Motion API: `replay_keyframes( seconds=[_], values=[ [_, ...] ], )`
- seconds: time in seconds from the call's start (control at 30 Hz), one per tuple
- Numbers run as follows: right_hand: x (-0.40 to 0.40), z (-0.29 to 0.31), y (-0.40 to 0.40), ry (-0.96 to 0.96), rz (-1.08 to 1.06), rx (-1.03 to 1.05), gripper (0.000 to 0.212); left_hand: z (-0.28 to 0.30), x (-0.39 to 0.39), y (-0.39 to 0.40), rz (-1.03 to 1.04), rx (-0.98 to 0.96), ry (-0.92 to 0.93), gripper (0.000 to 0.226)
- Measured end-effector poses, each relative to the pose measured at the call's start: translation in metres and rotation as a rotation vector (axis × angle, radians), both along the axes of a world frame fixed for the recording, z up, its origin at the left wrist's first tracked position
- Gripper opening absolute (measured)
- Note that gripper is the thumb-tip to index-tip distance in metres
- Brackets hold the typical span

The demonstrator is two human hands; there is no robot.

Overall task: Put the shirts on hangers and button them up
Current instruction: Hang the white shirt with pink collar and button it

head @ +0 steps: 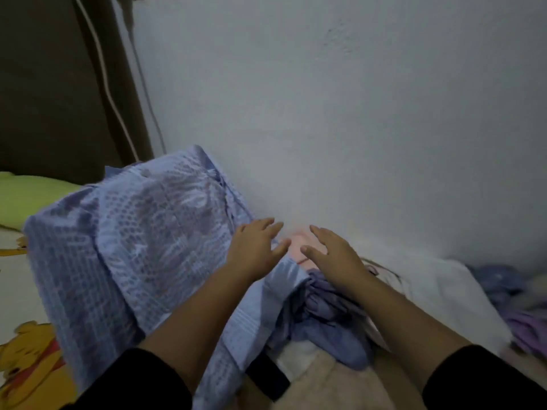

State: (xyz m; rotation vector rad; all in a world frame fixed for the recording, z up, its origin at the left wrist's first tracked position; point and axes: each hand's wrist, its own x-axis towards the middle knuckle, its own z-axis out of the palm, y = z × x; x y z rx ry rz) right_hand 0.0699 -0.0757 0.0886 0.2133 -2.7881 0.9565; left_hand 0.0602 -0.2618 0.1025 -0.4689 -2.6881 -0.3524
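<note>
Head view, blurry from motion: pale wall [355, 113] fills most of the frame, brown curtain [44, 84] at left with a white cord [103, 78] running down it. Below, a bed with a cartoon-print sheet [26, 359] and a green pillow [23, 196] at the left edge. Biggest task item is the blue patterned shirt [118, 247], draped in a heap left of centre, its upper edge against the wall, lower part trailing toward the person. Right of it a crumpled pile: a purple garment [328, 318] under the right forearm, a white cloth [444, 285] beside it, more purple fabric [521, 318] at far right. Small pink patch [299, 247] shows between the hands; cannot tell what it is. No hanger visible anywhere. Left hand [254, 250] is spread flat, fingers extended, resting on or just above the shirt's right edge, gripping nothing. Right hand [334, 255] is likewise splayed with nothing in it, hovering over the pile near the pink patch. Risks, as judgement: with no hanger in sight, reaching blind into the pile may grab the wrong garment or drag several at once; the blue shirt sits loosely bunched, so a one-sided pull may twist it, hide the collar and button placket, or slide it down onto the sheet; tangled sleeves in the pile may snag.
</note>
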Motion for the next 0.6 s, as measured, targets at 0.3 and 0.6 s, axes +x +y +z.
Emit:
replay_keyframes(
  seconds=[0.3,0.6],
  values=[
    [0.037,-0.063,0.136,-0.081,-0.18,-0.036,0.051,-0.073,0.004,0.113,-0.246,0.077,-0.114,0.063],
    [0.002,-0.11,0.215,-0.131,-0.31,-0.125,0.048,-0.109,-0.042,0.189,-0.321,0.081,-0.234,0.065]
  ],
)
